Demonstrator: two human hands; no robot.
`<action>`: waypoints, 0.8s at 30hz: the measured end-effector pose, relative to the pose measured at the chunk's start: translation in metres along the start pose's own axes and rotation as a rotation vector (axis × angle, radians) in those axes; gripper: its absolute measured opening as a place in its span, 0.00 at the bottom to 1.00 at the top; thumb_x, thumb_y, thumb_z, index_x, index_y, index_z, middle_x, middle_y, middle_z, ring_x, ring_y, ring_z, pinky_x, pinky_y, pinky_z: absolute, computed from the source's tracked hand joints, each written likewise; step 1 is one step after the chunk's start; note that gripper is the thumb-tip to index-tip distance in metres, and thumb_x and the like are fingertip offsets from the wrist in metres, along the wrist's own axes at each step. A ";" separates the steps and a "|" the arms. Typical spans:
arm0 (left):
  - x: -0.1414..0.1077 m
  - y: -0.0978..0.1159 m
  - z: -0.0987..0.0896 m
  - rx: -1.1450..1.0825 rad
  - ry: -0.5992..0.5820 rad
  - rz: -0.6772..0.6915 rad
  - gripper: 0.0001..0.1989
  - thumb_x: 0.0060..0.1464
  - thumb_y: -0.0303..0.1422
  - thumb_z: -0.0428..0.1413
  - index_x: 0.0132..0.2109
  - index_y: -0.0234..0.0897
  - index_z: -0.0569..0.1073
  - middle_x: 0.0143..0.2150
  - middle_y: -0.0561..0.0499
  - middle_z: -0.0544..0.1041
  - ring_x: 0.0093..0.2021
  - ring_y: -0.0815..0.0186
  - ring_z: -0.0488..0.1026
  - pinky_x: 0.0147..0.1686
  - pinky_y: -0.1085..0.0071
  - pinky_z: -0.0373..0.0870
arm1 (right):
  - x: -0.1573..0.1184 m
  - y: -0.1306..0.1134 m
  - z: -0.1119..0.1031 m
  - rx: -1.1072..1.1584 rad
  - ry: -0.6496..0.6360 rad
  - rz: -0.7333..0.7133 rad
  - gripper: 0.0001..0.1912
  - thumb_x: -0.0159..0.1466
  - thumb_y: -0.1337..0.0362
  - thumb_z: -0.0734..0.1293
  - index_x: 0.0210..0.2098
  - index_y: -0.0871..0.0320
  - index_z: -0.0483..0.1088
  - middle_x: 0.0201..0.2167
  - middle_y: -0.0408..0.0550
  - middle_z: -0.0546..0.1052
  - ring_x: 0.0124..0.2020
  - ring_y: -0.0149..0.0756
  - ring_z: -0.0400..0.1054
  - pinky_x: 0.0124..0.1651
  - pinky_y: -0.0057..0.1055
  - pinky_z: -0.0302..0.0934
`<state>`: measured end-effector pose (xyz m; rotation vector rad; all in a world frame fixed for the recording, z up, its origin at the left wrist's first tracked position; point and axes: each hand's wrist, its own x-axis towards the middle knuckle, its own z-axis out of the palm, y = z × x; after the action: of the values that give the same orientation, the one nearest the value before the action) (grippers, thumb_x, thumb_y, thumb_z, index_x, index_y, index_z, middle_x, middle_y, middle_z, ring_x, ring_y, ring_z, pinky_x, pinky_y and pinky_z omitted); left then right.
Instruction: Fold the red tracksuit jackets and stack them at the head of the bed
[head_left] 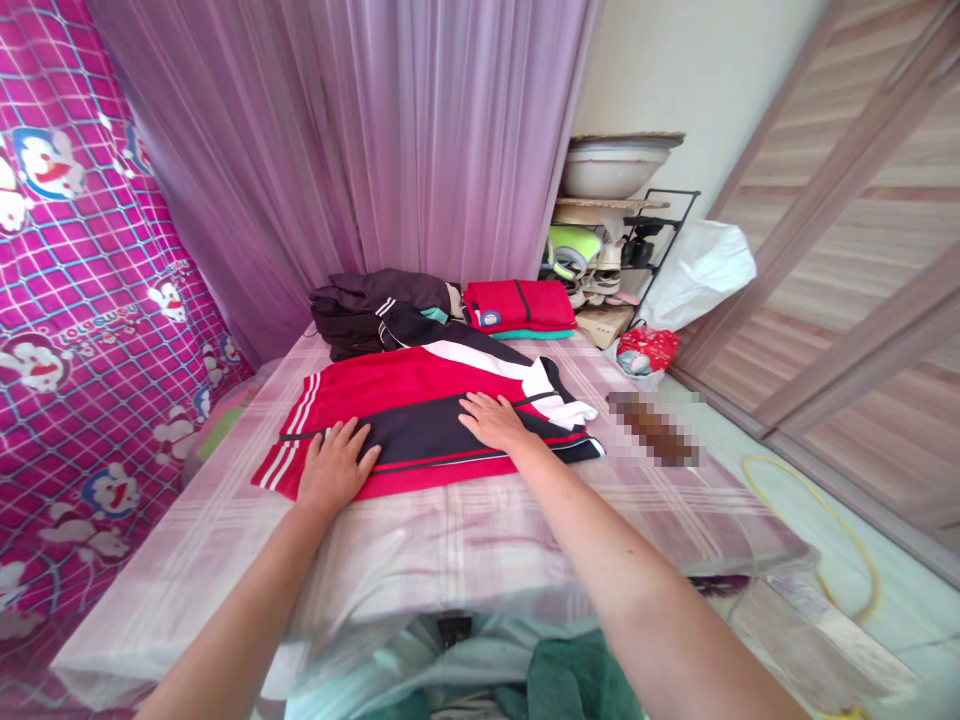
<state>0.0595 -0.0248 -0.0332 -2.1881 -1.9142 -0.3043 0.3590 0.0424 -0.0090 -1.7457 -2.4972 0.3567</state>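
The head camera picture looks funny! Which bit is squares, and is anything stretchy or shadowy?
Head view: a blocky patch, brown in the middle, sits right of the jacket; same head view: the wooden doors and forearms look stretched toward the edges; again head view: soft light, no strong shadows around the jacket.

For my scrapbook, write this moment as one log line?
left hand: flat on striped track jacket; right hand: flat on jacket; jacket: on plaid tablecloth
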 end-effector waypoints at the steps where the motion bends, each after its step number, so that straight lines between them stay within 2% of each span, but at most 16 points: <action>1: 0.000 0.000 0.000 -0.006 0.004 -0.003 0.26 0.64 0.45 0.44 0.63 0.43 0.69 0.68 0.43 0.65 0.68 0.49 0.60 0.64 0.47 0.55 | -0.006 0.011 0.000 -0.008 0.018 0.024 0.30 0.73 0.50 0.47 0.70 0.52 0.53 0.72 0.47 0.51 0.73 0.39 0.42 0.71 0.49 0.35; 7: 0.001 -0.001 0.001 -0.022 0.005 -0.005 0.26 0.64 0.45 0.44 0.64 0.43 0.68 0.68 0.43 0.65 0.68 0.50 0.59 0.65 0.47 0.54 | -0.050 0.069 0.007 -0.100 0.216 0.072 0.26 0.73 0.55 0.51 0.65 0.53 0.63 0.67 0.50 0.63 0.68 0.40 0.54 0.69 0.48 0.43; 11: 0.002 -0.003 0.001 0.003 -0.008 -0.009 0.26 0.64 0.45 0.44 0.64 0.42 0.68 0.68 0.42 0.64 0.68 0.50 0.59 0.64 0.48 0.55 | -0.066 0.101 0.009 -0.131 0.339 0.060 0.24 0.72 0.59 0.53 0.60 0.55 0.69 0.63 0.53 0.69 0.65 0.42 0.61 0.68 0.47 0.47; 16: 0.002 -0.003 0.002 0.035 -0.017 -0.007 0.26 0.64 0.45 0.43 0.64 0.42 0.68 0.68 0.43 0.64 0.68 0.51 0.60 0.64 0.48 0.55 | -0.067 0.113 0.013 -0.122 0.413 0.079 0.24 0.70 0.60 0.53 0.57 0.59 0.72 0.61 0.55 0.71 0.61 0.43 0.64 0.66 0.43 0.53; 19: 0.002 -0.003 0.002 0.048 -0.002 -0.007 0.25 0.64 0.44 0.44 0.63 0.44 0.68 0.68 0.44 0.66 0.67 0.52 0.60 0.64 0.49 0.56 | -0.070 0.117 0.011 -0.077 0.491 0.076 0.23 0.70 0.62 0.52 0.55 0.58 0.74 0.58 0.53 0.74 0.59 0.41 0.67 0.64 0.39 0.56; 22: 0.001 -0.004 0.003 0.046 0.006 0.003 0.25 0.64 0.44 0.44 0.63 0.42 0.69 0.68 0.43 0.66 0.67 0.51 0.61 0.64 0.49 0.56 | -0.078 0.132 0.001 -0.044 0.637 0.237 0.24 0.69 0.63 0.53 0.55 0.58 0.74 0.55 0.53 0.76 0.56 0.42 0.69 0.61 0.39 0.59; 24: 0.001 -0.004 0.002 0.038 0.006 0.011 0.26 0.64 0.44 0.44 0.63 0.40 0.69 0.68 0.42 0.66 0.67 0.50 0.61 0.64 0.48 0.56 | -0.084 0.148 -0.008 -0.037 0.663 0.404 0.23 0.67 0.61 0.56 0.56 0.57 0.73 0.52 0.54 0.78 0.55 0.46 0.69 0.59 0.43 0.61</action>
<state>0.0562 -0.0224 -0.0350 -2.1698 -1.8890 -0.2698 0.5255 0.0131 -0.0292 -1.9589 -1.7066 -0.2265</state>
